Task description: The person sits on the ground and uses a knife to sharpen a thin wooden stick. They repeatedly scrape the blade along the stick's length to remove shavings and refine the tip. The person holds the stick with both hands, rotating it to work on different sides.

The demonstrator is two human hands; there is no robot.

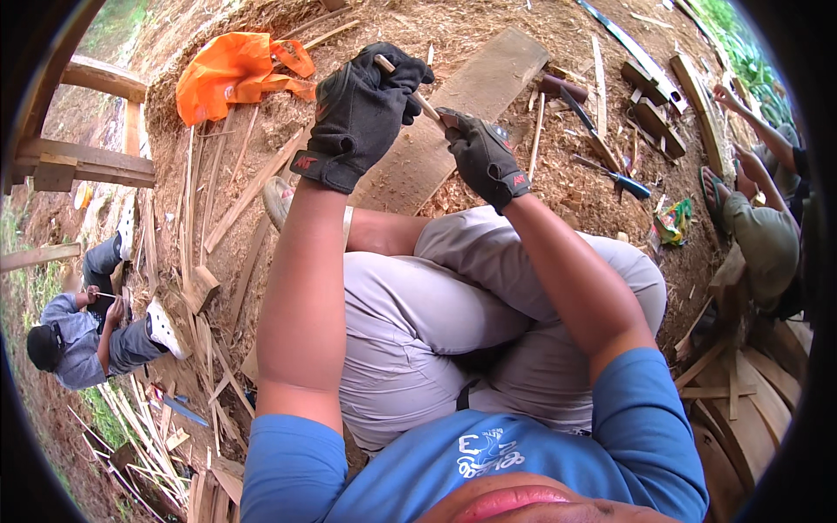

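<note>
My left hand (362, 118), in a black work glove, is closed round a thin wooden stick (427, 107). One end of the stick pokes out above the fingers, and the rest slants down to the right. At that lower end, my gloved right hand (484, 159) is pinched on the stick; whether a small tool or sheet is also in those fingers, I cannot make out. Both hands are held out beyond my crossed legs, above a wide wooden plank (488, 74) on the shavings-covered ground.
An orange bag (228, 77) lies at the far left. To the right are a blue-handled tool (629, 185), a dark long blade (593, 131), wooden block planes (656, 125) and a saw-like metal strip (623, 39). One person (83, 336) sits left; another (763, 227) sits right.
</note>
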